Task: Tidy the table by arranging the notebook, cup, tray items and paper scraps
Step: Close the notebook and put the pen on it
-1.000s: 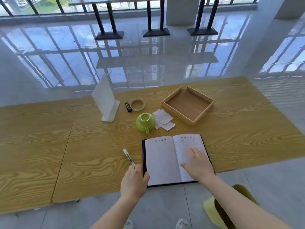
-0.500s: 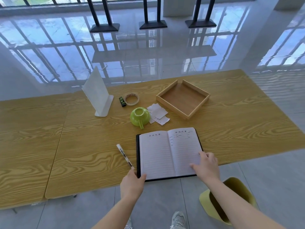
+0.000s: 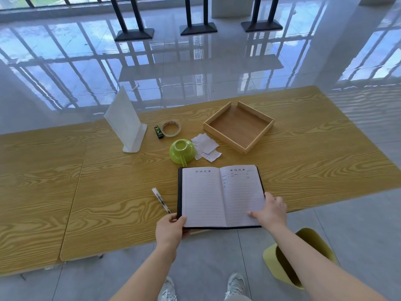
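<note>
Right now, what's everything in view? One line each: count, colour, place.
table: 1, yellow wood, mid-frame
notebook: 1, black cover, white pages, open at near edge
pen: 1, white, left of notebook
cup: 1, green, behind notebook
paper scraps: several, white, between cup and tray
tray: 1, light wood, right of paper scraps
tape roll: 1, beige, behind cup
small dark-green item: 1, left of tape roll
sign stand: 1, white, far left
bin: 1, yellow-green, floor, right
stand bases: 3, black, far floor
shoes: 2, grey-white, floor
left hand: grips notebook's near left corner
right hand: holds notebook's right edge
</note>
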